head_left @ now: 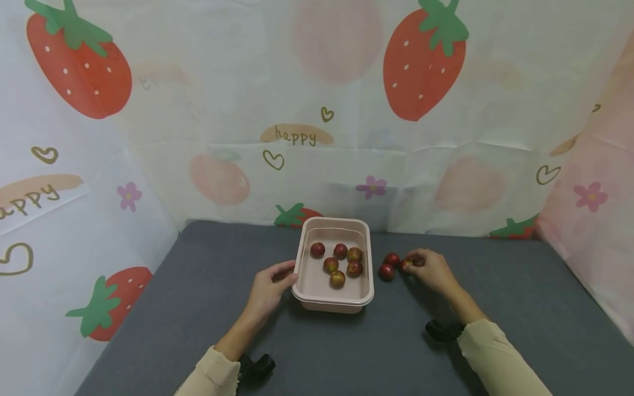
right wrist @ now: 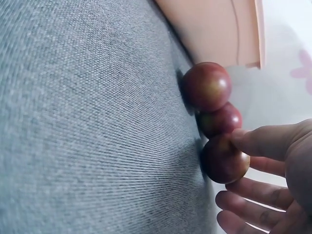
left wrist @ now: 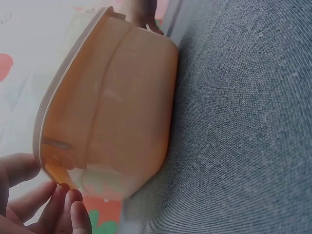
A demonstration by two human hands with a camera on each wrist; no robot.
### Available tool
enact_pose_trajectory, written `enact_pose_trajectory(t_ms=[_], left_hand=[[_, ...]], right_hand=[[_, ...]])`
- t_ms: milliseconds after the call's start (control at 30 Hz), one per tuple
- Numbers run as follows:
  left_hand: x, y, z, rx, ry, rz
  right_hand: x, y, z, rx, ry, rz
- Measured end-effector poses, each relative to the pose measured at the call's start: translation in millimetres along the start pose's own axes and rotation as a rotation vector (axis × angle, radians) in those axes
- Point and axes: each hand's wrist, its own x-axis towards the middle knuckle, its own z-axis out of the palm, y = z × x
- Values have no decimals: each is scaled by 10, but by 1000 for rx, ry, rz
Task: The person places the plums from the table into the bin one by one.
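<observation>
A pale pink plastic tub (head_left: 334,301) stands on the table with several red-and-yellow plums (head_left: 337,279) scattered over its bottom. At its left side, my left hand (head_left: 267,289) pinches the rim between thumb and fingers, as the left wrist view shows around the tub's edge (left wrist: 40,136). To the right of the tub, my right hand (head_left: 435,270) has its thumb and fingers around a dark red plum (right wrist: 225,160) low at the tabletop. Two other plums sit close beside it, one nearer (head_left: 387,271) and one farther back (head_left: 392,259).
Dark grey cloth covers the table (head_left: 346,352). Behind it hangs a white curtain (head_left: 317,181) printed with strawberries, hearts and flowers, which continues along the left and right sides. Black wrist straps (head_left: 256,368) sit at both sleeves.
</observation>
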Motion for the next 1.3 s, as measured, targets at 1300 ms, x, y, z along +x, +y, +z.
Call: enact_pose_trajectory(t_ms=[1300], left_hand=[[-1, -7, 4, -7, -5, 14]], right_hand=[[-2, -1, 68, -12, 58, 2]])
